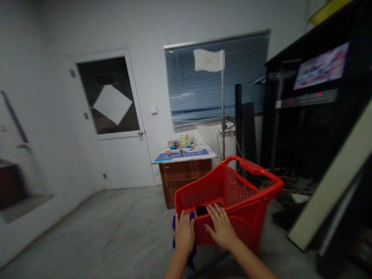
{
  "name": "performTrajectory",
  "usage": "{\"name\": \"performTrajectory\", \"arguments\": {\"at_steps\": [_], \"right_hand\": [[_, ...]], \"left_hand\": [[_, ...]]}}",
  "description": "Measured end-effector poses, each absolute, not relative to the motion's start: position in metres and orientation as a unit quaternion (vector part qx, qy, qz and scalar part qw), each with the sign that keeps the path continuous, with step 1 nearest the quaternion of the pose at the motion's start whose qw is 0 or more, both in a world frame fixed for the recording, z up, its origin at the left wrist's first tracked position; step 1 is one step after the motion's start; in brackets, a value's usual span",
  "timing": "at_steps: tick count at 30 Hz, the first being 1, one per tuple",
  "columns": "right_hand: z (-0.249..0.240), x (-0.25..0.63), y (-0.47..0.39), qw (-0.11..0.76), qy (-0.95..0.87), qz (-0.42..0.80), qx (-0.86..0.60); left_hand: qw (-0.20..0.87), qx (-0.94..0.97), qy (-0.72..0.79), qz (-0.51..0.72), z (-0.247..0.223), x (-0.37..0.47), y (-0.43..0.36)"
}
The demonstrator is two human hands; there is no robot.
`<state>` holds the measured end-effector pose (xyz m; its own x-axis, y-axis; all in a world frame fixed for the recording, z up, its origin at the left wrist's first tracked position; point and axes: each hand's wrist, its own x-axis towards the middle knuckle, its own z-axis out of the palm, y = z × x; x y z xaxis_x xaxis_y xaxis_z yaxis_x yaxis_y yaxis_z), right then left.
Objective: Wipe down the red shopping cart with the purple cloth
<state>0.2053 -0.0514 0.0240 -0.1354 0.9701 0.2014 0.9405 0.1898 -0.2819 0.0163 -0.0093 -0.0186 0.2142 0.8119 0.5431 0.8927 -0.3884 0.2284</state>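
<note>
A red plastic shopping cart (244,228) with perforated sides stands in front of me, its handle up at the right. My left hand (185,234) is closed over the cart's near-left corner. Purple material (192,252) shows on both sides of that hand; its kind is unclear. Over the cart's near rim lies my right hand (222,228), fingers spread and reaching inward, holding nothing that I can see. Just beside its fingertips, inside the cart, is a small black object (201,210), partly hidden by the rim.
Behind the cart stands a brown cabinet (186,170) with a printed board and small items on top. A pole with a white flag (209,61) rises beside it. Leaning boards (331,182) and a dark rack are at the right. A white door (124,162) is at left.
</note>
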Motion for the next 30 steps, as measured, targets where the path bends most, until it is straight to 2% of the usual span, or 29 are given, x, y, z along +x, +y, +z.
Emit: {"name": "performTrajectory", "arguments": {"at_steps": [6, 14, 20, 30], "right_hand": [[0.021, 0.208, -0.049, 0.179, -0.757, 0.042, -0.627], [0.02, 0.203, -0.047, 0.179, -0.753, 0.039, -0.632], [0.032, 0.201, -0.051, 0.175, -0.752, 0.054, -0.633], [0.035, 0.228, -0.057, 0.175, -0.757, 0.037, -0.628]], "left_hand": [[0.082, -0.805, -0.511, -0.292, -0.01, 0.038, -0.011], [0.09, -0.75, -0.577, -0.312, -0.02, 0.026, -0.011], [0.116, -0.794, -0.509, -0.313, -0.017, 0.056, -0.007], [0.101, -0.785, -0.52, -0.32, -0.019, 0.021, -0.006]]}}
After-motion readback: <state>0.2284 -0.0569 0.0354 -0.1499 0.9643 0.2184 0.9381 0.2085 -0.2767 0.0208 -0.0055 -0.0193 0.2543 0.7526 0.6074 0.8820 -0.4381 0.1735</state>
